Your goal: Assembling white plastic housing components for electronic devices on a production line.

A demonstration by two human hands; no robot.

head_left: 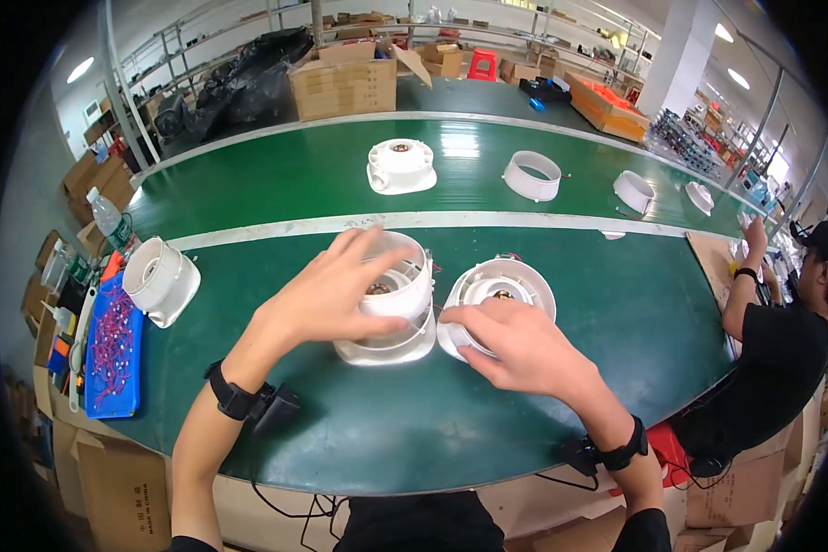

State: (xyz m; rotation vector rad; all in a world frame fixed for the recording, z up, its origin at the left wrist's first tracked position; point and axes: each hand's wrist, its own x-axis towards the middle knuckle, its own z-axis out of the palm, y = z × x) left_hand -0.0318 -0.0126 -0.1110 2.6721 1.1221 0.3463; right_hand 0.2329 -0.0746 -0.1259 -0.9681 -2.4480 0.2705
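Two white round plastic housings stand side by side before me. My left hand (327,290) spans the left housing (405,299), fingers over its far rim and thumb along the near side. A copper-coloured part shows in its centre, and a white flanged base (391,354) sits under it. My right hand (529,345) reaches over the near left part of the right housing (534,276), with fingers curled and fingertips at its rim and inside. Its centre also has a copper-coloured part, partly hidden by the hand. Short reddish wires stick out behind both housings.
Another white housing (161,281) stands at the left, beside a blue tray (129,391) of pink-red wires and a bottle (109,216). On the green belt (285,166) beyond are a housing (401,166), white rings (532,177) and smaller parts. A co-worker (764,340) sits at the right.
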